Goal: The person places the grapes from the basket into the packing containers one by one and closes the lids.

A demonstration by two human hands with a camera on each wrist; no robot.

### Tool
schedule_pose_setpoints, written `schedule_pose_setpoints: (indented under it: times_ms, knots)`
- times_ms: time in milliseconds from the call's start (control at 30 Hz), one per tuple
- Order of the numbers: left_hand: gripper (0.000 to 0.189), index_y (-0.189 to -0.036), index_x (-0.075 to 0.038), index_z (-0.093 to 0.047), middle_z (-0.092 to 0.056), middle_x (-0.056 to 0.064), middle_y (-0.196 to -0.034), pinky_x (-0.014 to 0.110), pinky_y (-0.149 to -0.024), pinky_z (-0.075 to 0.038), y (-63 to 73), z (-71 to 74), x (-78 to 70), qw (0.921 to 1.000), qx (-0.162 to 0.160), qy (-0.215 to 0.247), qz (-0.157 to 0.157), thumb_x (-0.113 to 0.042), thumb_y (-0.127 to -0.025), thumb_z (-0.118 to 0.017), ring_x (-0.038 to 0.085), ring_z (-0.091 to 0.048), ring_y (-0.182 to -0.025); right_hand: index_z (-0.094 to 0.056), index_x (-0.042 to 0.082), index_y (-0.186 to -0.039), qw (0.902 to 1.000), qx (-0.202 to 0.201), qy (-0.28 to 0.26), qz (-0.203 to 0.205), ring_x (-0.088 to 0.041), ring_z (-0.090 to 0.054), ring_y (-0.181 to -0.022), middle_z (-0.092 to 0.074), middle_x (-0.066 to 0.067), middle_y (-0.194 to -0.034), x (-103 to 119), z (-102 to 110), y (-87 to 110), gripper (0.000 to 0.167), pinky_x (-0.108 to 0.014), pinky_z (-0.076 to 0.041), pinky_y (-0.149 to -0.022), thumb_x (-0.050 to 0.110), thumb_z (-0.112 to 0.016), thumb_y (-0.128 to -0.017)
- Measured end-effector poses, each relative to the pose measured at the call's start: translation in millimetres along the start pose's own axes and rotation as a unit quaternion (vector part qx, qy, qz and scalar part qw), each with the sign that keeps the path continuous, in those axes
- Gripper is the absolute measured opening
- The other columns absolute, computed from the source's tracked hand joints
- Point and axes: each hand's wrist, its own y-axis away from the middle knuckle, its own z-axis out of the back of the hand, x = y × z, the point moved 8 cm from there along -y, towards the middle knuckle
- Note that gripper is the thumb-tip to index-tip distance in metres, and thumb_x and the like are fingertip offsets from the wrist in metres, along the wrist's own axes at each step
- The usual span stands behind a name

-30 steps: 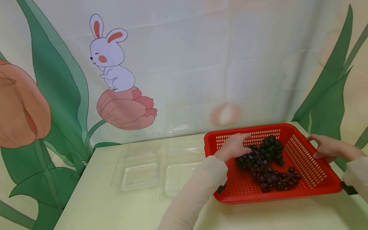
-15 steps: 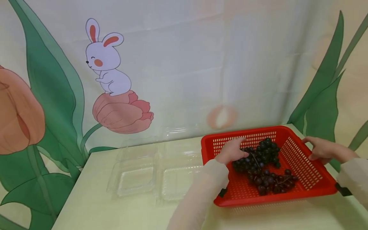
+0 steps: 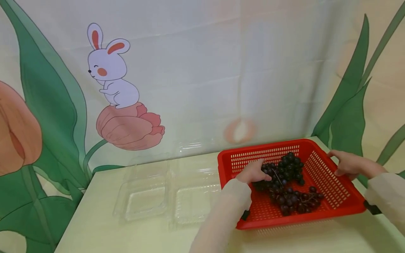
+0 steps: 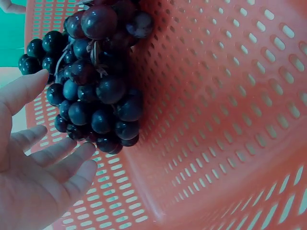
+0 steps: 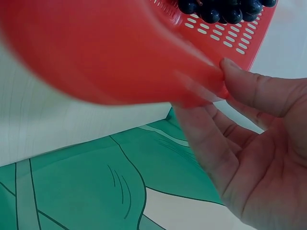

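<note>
A red perforated plastic basket [image 3: 259,207] holds dark grapes on the right of the table. A blackish bunch of grapes [image 3: 289,168] lies at the back, and purple ones [image 3: 292,200] lie nearer the front. My left hand [image 3: 253,171] reaches into the basket beside the grapes. In the left wrist view its spread fingers [image 4: 60,155] are relaxed, with the fingertips right at the lower edge of a bunch [image 4: 98,96]. My right hand [image 3: 349,163] holds the basket's right rim; in the right wrist view the thumb [image 5: 249,86] and fingers pinch that rim [image 5: 201,88].
Two clear plastic clamshell boxes stand with lids raised left of the basket, one farther left [image 3: 147,203] and one beside my left forearm [image 3: 193,203]. The pale table [image 3: 101,228] meets a printed wall cloth [image 3: 190,70] at the back.
The head view has swung a little, so everything sits slightly lower and farther left. My left hand dips a little toward the grapes. The right hand keeps its hold on the rim.
</note>
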Motion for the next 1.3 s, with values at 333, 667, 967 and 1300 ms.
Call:
schedule_pose_setpoints:
  times_ms: [333,667,967,1300]
  knots:
    - [0.065,-0.135,-0.021,-0.036,-0.041,-0.003,-0.136,0.034,-0.092,-0.041,-3.0,-6.2,10.7,0.9996,-0.004,0.023,0.016,-0.025,-0.078,-0.066,0.018,-0.043,-0.121,-0.013,-0.01,-0.128,0.9999,0.006,-0.011,0.005,-0.019,-0.058,-0.071,-0.049,-0.027,-0.096,-1,0,-0.7,0.061,-0.036,-0.052,-0.057,-0.01,-0.05,-0.08]
    - [0.064,-0.133,-0.022,-0.037,-0.042,-0.001,-0.135,0.036,-0.092,-0.041,-3.7,-10.8,13.7,0.9985,0.015,0.046,0.026,-0.023,-0.077,-0.068,0.021,-0.043,-0.119,-0.014,-0.01,-0.126,0.9998,0.01,-0.017,0.005,-0.021,-0.059,-0.075,-0.047,-0.029,-0.098,-1,0,-1.6,0.06,-0.039,-0.052,-0.06,-0.011,-0.051,-0.079]
    - [0.046,-0.115,-0.016,-0.041,-0.048,0.005,-0.119,0.03,-0.074,-0.04,-2.9,-17.4,12.5,0.996,0.052,0.071,0.014,-0.022,-0.078,-0.067,0.017,-0.049,-0.09,-0.012,-0.011,-0.127,0.9999,0.008,-0.007,0.004,-0.024,-0.059,-0.078,-0.045,-0.03,-0.101,1,0,-0.2,0.06,-0.039,-0.052,-0.06,-0.011,-0.049,-0.08]
    - [0.032,-0.093,-0.014,-0.039,-0.045,0.001,-0.092,0.03,-0.067,-0.033,0.3,-22.2,12.6,0.9937,0.074,0.081,0.023,-0.023,-0.079,-0.066,0.017,-0.042,-0.082,-0.013,-0.01,-0.126,0.9998,0.008,-0.017,0.003,-0.024,-0.059,-0.078,-0.044,-0.031,-0.102,-3,0,-3.5,0.061,-0.04,-0.052,-0.06,-0.01,-0.051,-0.078]
